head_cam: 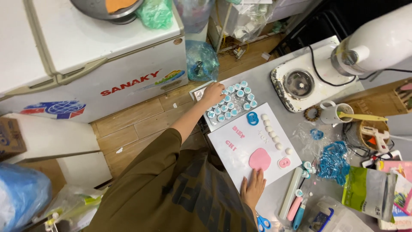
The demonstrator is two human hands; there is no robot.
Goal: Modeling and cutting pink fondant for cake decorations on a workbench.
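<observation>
My left hand [213, 93] reaches out to a flat tray [209, 123] filled with several small round blue-and-white stamps [235, 99]. Its fingers curl down onto the stamps at the tray's left corner, and whether they grip one is hidden. My right hand [253, 187] lies flat, palm down, on the near edge of a white mat [227, 161], holding nothing. On the mat are a flat pink clay oval [260, 159] just above that hand, small pink letters [238, 131], a blue ring cutter [252, 118], a row of white balls [271, 129] and a small pink piece [284, 163].
A white appliance base [300, 86] with a cable and a white mixer body [377, 43] stand at the table's far side. A mug with a spatula [332, 112], blue cutters [334, 160], a glue gun [377, 136], bags, tools and scissors [262, 223] crowd the right. A chest freezer [86, 56] stands left.
</observation>
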